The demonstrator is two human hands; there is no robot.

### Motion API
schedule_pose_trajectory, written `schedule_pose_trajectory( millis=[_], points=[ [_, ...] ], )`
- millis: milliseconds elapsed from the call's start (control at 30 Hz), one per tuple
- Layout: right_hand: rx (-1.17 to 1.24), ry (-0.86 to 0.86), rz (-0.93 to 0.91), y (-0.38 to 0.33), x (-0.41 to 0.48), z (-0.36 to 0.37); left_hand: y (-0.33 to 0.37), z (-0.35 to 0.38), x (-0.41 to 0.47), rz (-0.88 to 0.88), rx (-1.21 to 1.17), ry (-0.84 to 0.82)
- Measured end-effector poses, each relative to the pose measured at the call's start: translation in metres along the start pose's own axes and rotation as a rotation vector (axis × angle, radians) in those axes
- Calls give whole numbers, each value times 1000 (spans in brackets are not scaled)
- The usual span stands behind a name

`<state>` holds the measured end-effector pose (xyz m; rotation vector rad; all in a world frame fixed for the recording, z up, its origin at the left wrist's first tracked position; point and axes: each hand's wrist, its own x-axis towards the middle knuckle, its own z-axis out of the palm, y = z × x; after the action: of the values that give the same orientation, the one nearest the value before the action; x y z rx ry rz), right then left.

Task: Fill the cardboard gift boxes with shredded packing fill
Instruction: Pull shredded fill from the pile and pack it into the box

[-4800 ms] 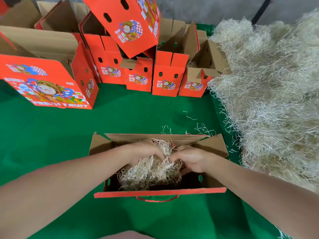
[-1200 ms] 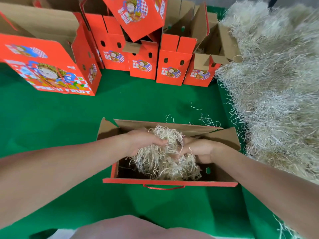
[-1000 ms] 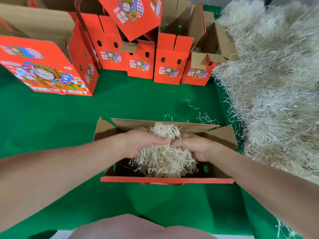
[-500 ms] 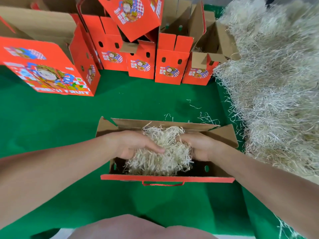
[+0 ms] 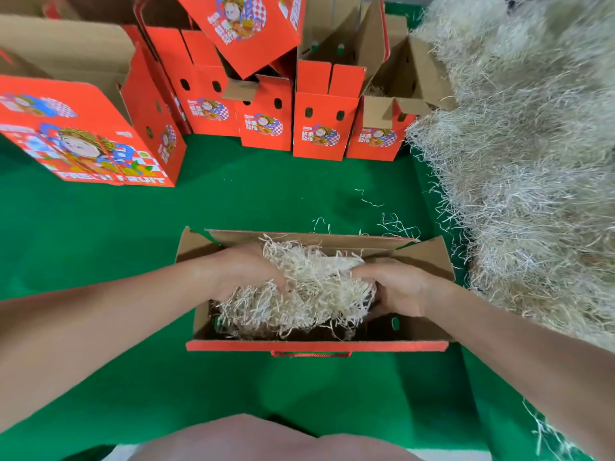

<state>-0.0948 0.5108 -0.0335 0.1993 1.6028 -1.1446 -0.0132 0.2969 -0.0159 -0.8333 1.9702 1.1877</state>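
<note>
Strands of fill bunch in the box, gripped by left hand and right hand.

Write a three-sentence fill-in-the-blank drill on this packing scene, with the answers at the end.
1. The left hand and right hand hold shredded fill in the open box, which stands on a ____ table cover.
2. The loose fill pile lies on the person's ____ side.
3. The large box at far left reads FRESH ____.
Answers: green; right; FRUIT.
</note>
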Motion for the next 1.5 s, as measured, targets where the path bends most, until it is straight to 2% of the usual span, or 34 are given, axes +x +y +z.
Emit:
schedule_pose_trajectory(
  millis=[67, 133, 233, 333, 467, 633, 833, 1033, 1100, 1167, 1267, 1367, 1433, 1500],
  points=[
    [120, -123, 53, 1, -4, -2, 1, 0, 1, -3, -42, -26],
    [111, -155, 68, 1, -6, -2, 3, 3, 0, -12, -48, -49],
    [-114, -36, 34, 4, -5, 6, 6, 6, -1, -38, -106, -202],
    [-155, 41, 15, 7, 3, 14, 13, 16, -6, -33, -143, -318],
    [-364, 45, 57, 11, 4, 15, 18, 29, 3, 14, -122, -151],
    [-459, 111, 33, 11, -1, 14, 16, 28, 7, 17, -103, -134],
    [-598, 93, 40, 1, -11, -5, 2, 13, 10, -1, 8, 38],
    [-652, 15, 52, -2, -14, -1, 0, 13, 5, -17, 70, 53],
    [-679, 46, 33, -4, -16, -2, -1, 11, 5, -17, 60, -1],
    [-577, 7, -5, -7, -16, -6, 0, 7, 4, -27, 57, -103],
    [-316, -184, -26, -10, -14, -4, 5, 2, 4, -57, -21, -250],
    [-382, -79, -41, -8, 2, 9, 13, 8, 5, -38, -82, -245],
    [-445, 25, -43, -8, 7, 13, 12, 10, 10, -7, -4, -152],
    [-424, 57, 0, -6, 11, 9, 8, 8, 13, -3, 127, -49]
  ],
)
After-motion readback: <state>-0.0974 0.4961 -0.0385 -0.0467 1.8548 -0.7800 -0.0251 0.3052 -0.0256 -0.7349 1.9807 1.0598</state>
